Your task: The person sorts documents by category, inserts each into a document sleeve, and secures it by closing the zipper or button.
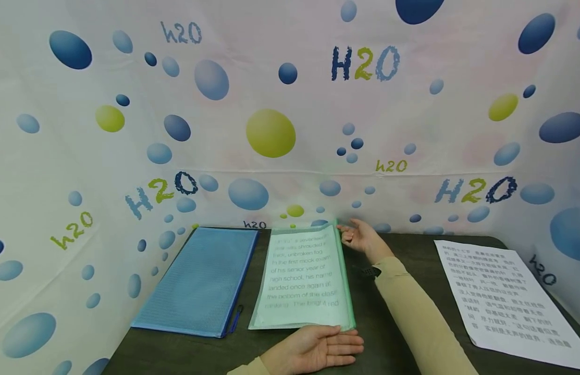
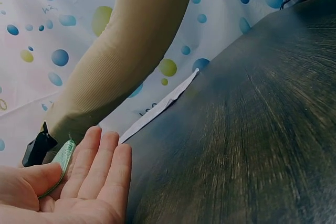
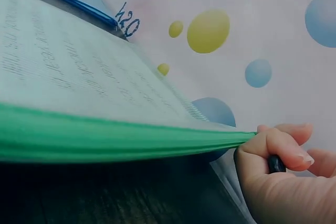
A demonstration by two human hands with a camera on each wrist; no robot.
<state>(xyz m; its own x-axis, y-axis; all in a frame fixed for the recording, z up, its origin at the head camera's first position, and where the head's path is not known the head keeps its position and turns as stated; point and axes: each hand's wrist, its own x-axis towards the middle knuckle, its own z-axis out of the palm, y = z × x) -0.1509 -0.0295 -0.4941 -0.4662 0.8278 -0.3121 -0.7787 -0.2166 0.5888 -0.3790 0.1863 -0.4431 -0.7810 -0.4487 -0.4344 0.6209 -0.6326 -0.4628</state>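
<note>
A green mesh zip folder (image 1: 301,276) lies in the middle of the table with a printed English sheet (image 1: 299,271) inside it. At its near right corner my left hand (image 1: 318,348) pinches the edge under the thumb, the other fingers stretched out straight. The left wrist view shows that green corner (image 2: 64,161) between thumb and fingers. My right hand (image 1: 362,238) is at the far right corner, fingers curled. In the right wrist view it pinches a black zipper pull (image 3: 276,164) at the end of the taut green zipper edge (image 3: 131,137).
To the left lies a blue mesh zip folder (image 1: 200,281), a dark blue pull tab (image 1: 235,319) beside its near right corner. A sheet of Chinese text (image 1: 505,302) lies on the right of the dark table (image 1: 379,323). A patterned curtain (image 1: 290,94) stands behind.
</note>
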